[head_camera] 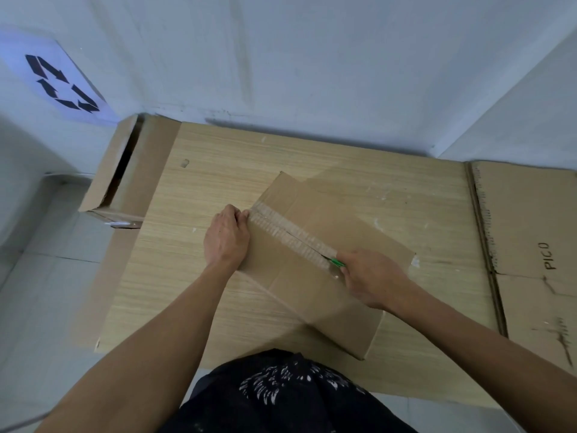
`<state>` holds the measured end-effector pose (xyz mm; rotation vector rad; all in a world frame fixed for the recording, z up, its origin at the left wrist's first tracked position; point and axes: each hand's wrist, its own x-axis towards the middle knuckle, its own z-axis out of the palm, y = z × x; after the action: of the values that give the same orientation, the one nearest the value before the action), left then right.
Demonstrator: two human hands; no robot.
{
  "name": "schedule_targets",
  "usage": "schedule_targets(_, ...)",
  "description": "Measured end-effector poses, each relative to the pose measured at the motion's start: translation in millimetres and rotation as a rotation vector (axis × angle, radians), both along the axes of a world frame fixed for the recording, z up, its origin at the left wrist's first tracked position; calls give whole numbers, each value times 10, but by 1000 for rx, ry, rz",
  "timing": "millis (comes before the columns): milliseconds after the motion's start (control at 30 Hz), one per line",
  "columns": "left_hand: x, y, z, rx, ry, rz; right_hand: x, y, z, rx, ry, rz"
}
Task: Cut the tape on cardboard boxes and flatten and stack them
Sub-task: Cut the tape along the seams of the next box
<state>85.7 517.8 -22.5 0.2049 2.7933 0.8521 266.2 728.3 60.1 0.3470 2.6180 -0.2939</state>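
While the left hand [226, 237] curls its fingers [242, 215] over the taped end of the cardboard box [312, 285], the right hand [373, 278] grips a green cutter [336, 262] on the tape [287, 235] seam, at 4 o'clock from the left hand. The box lies slanted mid-worktop [218, 170], with bare wood toward 12 and 9 o'clock. An open box [131, 170] sits at 10 o'clock beside the worktop's edge. Flattened cardboard [530, 229] lies at 3 o'clock, well apart.

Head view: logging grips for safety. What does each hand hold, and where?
The right hand grips a green cutter by its handle, blade end on the tape. The left hand holds the cardboard box at the seam's far end.
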Motion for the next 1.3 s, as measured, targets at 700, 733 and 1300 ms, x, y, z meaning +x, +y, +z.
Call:
schedule_targets(700,12,12,15,-17,5,1,1083,324,-19,15,-1,-69)
schedule_targets(733,11,10,14,-19,2,2,1138,335,-33,16,10,-74)
schedule_targets(1300,123,54,164,-74,233,-35,2036,715,-396,-21,1,-406)
